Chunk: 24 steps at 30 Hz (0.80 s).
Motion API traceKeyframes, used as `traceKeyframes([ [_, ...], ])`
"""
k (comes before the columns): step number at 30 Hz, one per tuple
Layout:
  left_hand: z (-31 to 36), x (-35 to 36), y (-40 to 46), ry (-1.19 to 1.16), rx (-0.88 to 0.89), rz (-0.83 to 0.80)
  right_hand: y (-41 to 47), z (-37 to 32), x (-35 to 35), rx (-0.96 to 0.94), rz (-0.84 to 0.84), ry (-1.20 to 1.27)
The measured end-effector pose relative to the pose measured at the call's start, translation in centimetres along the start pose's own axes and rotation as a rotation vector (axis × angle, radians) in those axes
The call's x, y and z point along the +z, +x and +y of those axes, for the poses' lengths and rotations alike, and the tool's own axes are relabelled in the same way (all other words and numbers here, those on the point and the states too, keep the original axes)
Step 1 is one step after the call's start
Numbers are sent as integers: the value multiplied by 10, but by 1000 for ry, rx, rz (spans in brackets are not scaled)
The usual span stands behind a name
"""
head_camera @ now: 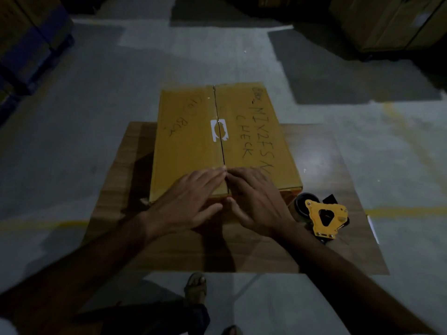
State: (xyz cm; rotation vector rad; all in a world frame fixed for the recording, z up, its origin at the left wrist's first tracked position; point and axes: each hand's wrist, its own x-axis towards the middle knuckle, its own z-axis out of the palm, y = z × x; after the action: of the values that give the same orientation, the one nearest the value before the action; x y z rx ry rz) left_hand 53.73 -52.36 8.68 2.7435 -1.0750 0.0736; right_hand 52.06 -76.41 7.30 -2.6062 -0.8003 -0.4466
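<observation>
Cardboard box (pixel 188 146) on wooden desk (pixel 321 160), flaps closed. Left grip (pixel 186 201) & right grip (pixel 256 199) lie flat w/ fingers straight, pressing flaps either side of centre seam at near end, clasping nothing. Tape dispenser (pixel 326 218) just R of box.

Left hand (pixel 186 201) & right hand (pixel 256 199) bare, forearms (pixel 101 250) uncovered; dk trousers (pixel 169 317), brown open-toe sandal (pixel 195 290).

- A yellow tape dispenser (pixel 325 217) lies on the wooden counter (pixel 314 257), towards its right side, with a dark tape roll (pixel 302 205) at its far end.
- The counter stands on a grey floor (pixel 96 117) crossed by a yellow line (pixel 399 211).
- Stacked cartons (pixel 387 22) sit in the dim far right; more stacks (pixel 26 35) stand at the far left.
</observation>
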Motion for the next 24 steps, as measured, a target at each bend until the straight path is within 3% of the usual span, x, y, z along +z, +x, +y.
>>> traceKeyframes([
  [4, -19, -7, 16, -132, 7, -151, 23, -18, 2, 154, -216, -61],
  [9, -47, -15, 44, -149, -4, -213, 45, -31, 1, 281, -326, -67],
  [13, -71, -25, 73, -71, -43, -200, 36, -59, -1, 324, -296, -108],
  [18, -80, -16, 74, -131, 207, -210, 78, -82, 13, 544, -306, -29],
  [24, -111, -19, 124, -65, 90, -177, 98, -104, 38, 773, -332, -43],
])
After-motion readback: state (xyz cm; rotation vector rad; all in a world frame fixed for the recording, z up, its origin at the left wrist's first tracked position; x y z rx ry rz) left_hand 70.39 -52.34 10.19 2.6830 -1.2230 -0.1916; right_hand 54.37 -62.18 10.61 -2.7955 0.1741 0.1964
